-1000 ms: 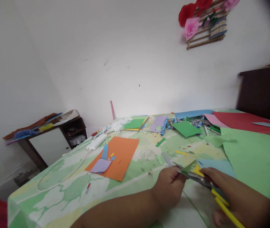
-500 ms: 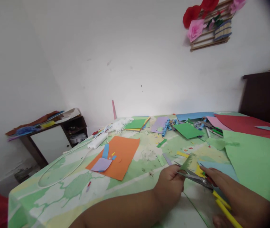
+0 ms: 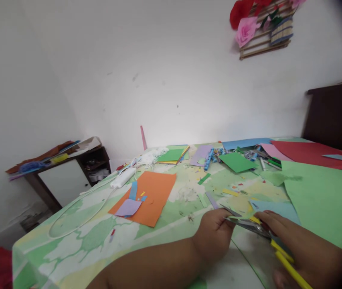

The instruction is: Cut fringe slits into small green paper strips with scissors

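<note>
Green scrap (image 3: pixel 234 213) now lower and flatter, in left hand (image 3: pixel 214 237) grip; scissors (image 3: pixel 256 228) in right hand (image 3: pixel 297 245) grip.

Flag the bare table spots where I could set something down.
Free: tablecloth near corner, between cord loop, orange sheet and left forearm. Large green sheet lies flat, nothing on it. Crowded: far edge around dark green paper, and by left hand pinching a scrap, right hand on scissors.

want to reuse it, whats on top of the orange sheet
A lilac piece, a blue strip and tiny yellow and blue scraps lie on the orange sheet near its left edge. Anything beneath them is covered.
</note>
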`<action>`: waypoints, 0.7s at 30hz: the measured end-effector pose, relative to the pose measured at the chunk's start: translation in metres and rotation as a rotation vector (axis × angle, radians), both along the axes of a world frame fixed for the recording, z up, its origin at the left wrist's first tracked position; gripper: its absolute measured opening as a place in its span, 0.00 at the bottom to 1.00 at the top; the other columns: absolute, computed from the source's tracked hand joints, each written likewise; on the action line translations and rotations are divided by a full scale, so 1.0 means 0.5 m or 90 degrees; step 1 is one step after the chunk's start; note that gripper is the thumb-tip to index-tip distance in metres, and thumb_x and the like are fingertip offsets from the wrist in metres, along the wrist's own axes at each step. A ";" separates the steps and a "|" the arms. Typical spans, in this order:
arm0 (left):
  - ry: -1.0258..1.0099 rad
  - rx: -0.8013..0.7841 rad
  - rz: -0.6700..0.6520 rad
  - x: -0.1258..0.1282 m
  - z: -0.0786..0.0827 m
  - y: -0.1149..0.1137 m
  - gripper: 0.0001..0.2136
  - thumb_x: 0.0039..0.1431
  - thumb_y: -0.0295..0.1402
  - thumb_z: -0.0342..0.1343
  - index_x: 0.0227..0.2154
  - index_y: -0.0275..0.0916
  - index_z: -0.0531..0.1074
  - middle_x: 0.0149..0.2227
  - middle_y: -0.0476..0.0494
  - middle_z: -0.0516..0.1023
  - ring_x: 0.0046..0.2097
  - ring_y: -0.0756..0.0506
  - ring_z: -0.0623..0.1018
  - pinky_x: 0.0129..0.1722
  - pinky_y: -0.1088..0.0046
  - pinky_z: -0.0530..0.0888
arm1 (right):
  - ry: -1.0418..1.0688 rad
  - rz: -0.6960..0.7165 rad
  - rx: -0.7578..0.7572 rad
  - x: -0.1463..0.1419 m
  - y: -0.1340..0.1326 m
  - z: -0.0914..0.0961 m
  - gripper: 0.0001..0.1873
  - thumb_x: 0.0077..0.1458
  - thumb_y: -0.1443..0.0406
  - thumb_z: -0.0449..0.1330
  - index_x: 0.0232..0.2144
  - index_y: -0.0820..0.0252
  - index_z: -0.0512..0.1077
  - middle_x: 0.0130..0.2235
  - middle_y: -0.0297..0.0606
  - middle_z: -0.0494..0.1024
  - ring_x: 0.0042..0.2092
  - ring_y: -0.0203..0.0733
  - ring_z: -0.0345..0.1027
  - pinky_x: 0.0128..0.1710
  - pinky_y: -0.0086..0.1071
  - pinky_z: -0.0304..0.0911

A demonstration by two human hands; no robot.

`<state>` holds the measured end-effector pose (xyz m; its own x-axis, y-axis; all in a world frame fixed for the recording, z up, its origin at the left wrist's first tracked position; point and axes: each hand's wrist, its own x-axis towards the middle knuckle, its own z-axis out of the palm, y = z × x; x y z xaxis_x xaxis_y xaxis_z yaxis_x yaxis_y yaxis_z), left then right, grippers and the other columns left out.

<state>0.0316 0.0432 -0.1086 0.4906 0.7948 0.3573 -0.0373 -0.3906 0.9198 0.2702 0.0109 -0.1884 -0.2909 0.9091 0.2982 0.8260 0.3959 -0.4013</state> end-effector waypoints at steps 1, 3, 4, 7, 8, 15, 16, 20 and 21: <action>-0.008 0.007 -0.006 0.000 0.000 0.000 0.13 0.60 0.36 0.47 0.30 0.38 0.75 0.33 0.43 0.76 0.42 0.45 0.74 0.49 0.69 0.67 | 0.001 -0.006 -0.003 -0.003 0.001 0.003 0.50 0.38 0.49 0.68 0.60 0.61 0.59 0.60 0.49 0.58 0.60 0.63 0.52 0.59 0.52 0.52; -0.015 0.018 -0.007 0.000 0.000 0.000 0.13 0.60 0.36 0.47 0.34 0.38 0.76 0.37 0.43 0.78 0.44 0.45 0.74 0.50 0.69 0.67 | 0.011 -0.010 -0.007 -0.008 0.003 0.009 0.49 0.37 0.50 0.69 0.60 0.59 0.59 0.60 0.48 0.58 0.60 0.63 0.52 0.60 0.52 0.52; -0.008 0.019 -0.004 0.000 0.001 0.000 0.13 0.60 0.36 0.47 0.34 0.38 0.77 0.37 0.43 0.78 0.43 0.45 0.75 0.50 0.69 0.67 | 0.022 -0.008 -0.008 -0.010 0.004 0.012 0.49 0.36 0.50 0.70 0.59 0.59 0.60 0.60 0.48 0.58 0.60 0.62 0.52 0.60 0.51 0.51; 0.022 0.020 0.006 -0.002 0.006 -0.001 0.14 0.60 0.36 0.47 0.30 0.38 0.77 0.33 0.43 0.77 0.40 0.44 0.75 0.46 0.69 0.69 | 0.046 0.003 -0.018 -0.013 0.003 0.021 0.51 0.34 0.49 0.71 0.59 0.58 0.61 0.59 0.47 0.61 0.59 0.61 0.54 0.60 0.49 0.52; 0.028 0.019 0.011 -0.003 0.007 -0.002 0.14 0.59 0.36 0.47 0.29 0.38 0.77 0.31 0.43 0.77 0.39 0.44 0.74 0.45 0.69 0.69 | 0.048 0.003 -0.021 -0.013 0.002 0.024 0.50 0.34 0.49 0.72 0.58 0.58 0.62 0.58 0.46 0.62 0.58 0.61 0.54 0.60 0.48 0.52; 0.050 -0.072 0.054 0.000 0.000 -0.006 0.15 0.56 0.41 0.51 0.21 0.39 0.74 0.18 0.48 0.66 0.29 0.46 0.70 0.36 0.69 0.69 | 0.026 0.008 -0.009 -0.009 0.003 0.019 0.48 0.36 0.50 0.71 0.58 0.58 0.61 0.59 0.47 0.61 0.58 0.61 0.54 0.59 0.48 0.53; 0.049 -0.089 0.058 0.001 -0.002 -0.005 0.14 0.55 0.42 0.52 0.21 0.39 0.74 0.17 0.48 0.65 0.29 0.46 0.70 0.35 0.69 0.69 | 0.025 0.014 -0.006 -0.008 0.005 0.016 0.49 0.37 0.48 0.70 0.59 0.59 0.60 0.59 0.47 0.60 0.59 0.61 0.53 0.59 0.49 0.53; 0.021 -0.154 0.070 0.006 -0.010 -0.001 0.13 0.53 0.43 0.55 0.22 0.39 0.73 0.15 0.50 0.61 0.27 0.46 0.68 0.32 0.70 0.68 | 0.027 0.040 -0.010 -0.001 0.011 0.003 0.51 0.39 0.50 0.69 0.62 0.57 0.54 0.62 0.45 0.54 0.60 0.60 0.50 0.61 0.49 0.49; 0.010 -0.167 0.070 0.008 -0.013 0.001 0.13 0.53 0.43 0.55 0.21 0.39 0.72 0.15 0.51 0.60 0.26 0.47 0.67 0.31 0.71 0.67 | 0.032 0.042 -0.015 0.001 0.011 0.002 0.51 0.39 0.51 0.69 0.62 0.55 0.52 0.62 0.44 0.53 0.61 0.60 0.49 0.61 0.48 0.49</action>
<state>0.0356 0.0437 -0.1150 0.4009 0.9074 0.1259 0.0075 -0.1407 0.9900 0.2709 0.0162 -0.1877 -0.3353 0.8954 0.2930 0.7776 0.4386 -0.4506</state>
